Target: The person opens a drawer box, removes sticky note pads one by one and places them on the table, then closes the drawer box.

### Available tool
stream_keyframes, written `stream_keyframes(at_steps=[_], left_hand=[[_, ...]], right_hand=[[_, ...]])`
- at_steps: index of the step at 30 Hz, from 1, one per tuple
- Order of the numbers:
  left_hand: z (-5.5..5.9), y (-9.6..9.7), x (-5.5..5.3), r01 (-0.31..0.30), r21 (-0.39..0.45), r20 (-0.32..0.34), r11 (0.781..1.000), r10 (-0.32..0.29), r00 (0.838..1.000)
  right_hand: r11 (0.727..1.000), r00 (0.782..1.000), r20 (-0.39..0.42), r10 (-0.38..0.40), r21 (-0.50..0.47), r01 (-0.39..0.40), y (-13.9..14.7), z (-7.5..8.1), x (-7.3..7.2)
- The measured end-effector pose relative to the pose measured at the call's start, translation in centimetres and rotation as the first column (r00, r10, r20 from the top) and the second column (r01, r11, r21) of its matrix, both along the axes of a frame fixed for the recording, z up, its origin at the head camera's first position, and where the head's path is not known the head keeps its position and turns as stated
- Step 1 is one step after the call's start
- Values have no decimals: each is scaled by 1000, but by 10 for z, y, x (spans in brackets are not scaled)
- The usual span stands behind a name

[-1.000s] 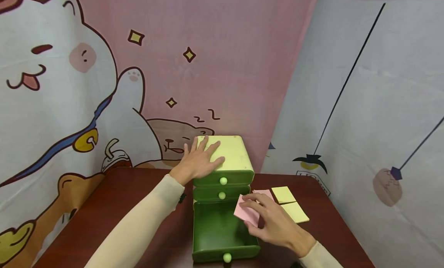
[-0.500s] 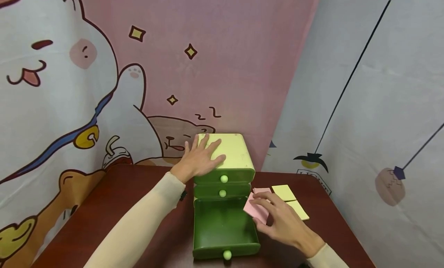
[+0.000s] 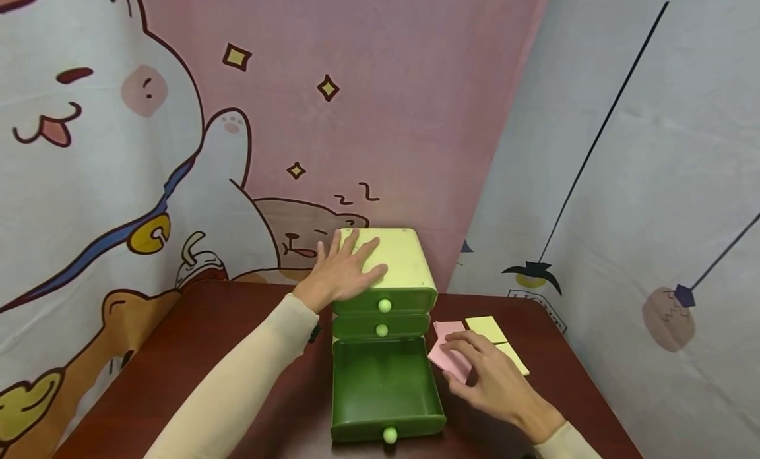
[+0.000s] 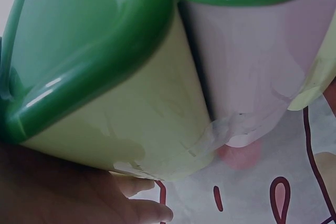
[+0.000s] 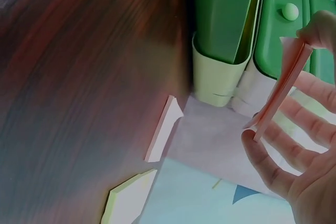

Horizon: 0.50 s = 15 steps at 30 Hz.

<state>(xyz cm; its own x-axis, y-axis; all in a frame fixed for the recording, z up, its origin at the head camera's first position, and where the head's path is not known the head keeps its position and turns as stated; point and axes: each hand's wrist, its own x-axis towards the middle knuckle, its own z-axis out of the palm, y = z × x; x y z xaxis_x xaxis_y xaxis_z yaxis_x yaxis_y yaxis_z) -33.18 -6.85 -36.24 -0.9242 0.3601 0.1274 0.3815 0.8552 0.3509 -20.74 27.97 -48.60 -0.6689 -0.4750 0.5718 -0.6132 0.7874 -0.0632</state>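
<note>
My left hand [image 3: 338,274] rests with spread fingers on the pale yellow top of a small drawer cabinet [image 3: 404,258]; in the left wrist view, that hand [image 4: 79,192] lies along the cabinet's side. The cabinet's green bottom drawer [image 3: 386,386] is pulled out, and nothing shows inside it. To the right of this drawer, my right hand [image 3: 499,386] pinches a pink sticky note pad [image 3: 449,361] between thumb and fingers. The right wrist view catches the pad [image 5: 286,87] edge-on, raised above the table. Another pink pad [image 3: 449,327] lies just behind it.
Two yellow sticky note pads [image 3: 484,328] lie on the dark red table [image 3: 237,340], right of the pink ones. Both upper drawers [image 3: 382,326] are closed, each with a round light green knob. A printed cloth [image 3: 386,116] hangs behind the table.
My right hand has moved rightward with the pink pad, from over the drawer's right edge to beside it. The left hand stays on the cabinet. The head view has shifted slightly.
</note>
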Motion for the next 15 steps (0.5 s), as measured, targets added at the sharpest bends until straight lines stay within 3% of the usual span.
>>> stream_keyframes(at_steps=[15], left_hand=[[0,1,1,-7,2,-4,1000,7,1000]], right_hand=[[997,996,25,-83,4,82,6,-10,-6]])
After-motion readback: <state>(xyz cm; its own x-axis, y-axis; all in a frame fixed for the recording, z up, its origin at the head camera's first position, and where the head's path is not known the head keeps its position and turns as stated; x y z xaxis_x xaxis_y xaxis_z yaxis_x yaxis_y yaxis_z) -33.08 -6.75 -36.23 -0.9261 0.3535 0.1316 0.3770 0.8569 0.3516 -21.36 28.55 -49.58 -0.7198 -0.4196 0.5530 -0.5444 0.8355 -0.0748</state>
